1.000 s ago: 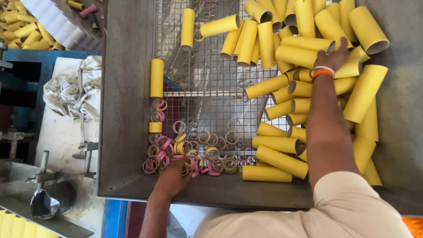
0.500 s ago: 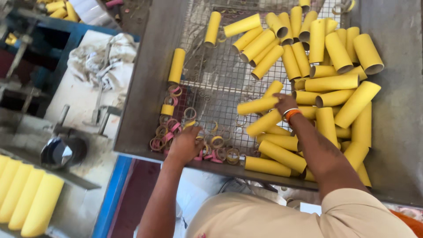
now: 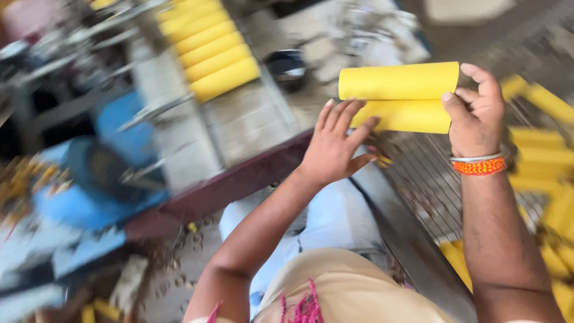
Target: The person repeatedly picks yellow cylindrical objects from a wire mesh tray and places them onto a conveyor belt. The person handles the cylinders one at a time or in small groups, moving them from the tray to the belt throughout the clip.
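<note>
Much of the frame is smeared by motion. The left half shows only blurred blue shapes, grey metal parts and a dark round object near the top centre, none of which can be told apart with any confidence. A row of yellow tubes (image 3: 209,51) lying side by side in the upper left is soft-edged but readable. Along the right edge more yellow tubes (image 3: 547,179) are blurred and cut off by the frame, resting on a wire mesh tray (image 3: 430,179) whose far side is out of sight. The person's light trousers and beige shirt fill the lower centre, and pink threads at the bottom edge are too blurred to identify.

The sharpest things are two yellow cardboard tubes (image 3: 399,81), held horizontally one above the other in the upper right of the frame, above the near rim of the tray. The right hand (image 3: 475,119), with orange and silver bangles (image 3: 478,164) at the wrist, has its grip closed round their right ends, thumb on the near side and fingers curled over the top; those ends are hidden by the fingers. The left hand (image 3: 335,143) is open, fingers spread flat, its fingertips touching the lower tube's left part from the near side without clasping it.
</note>
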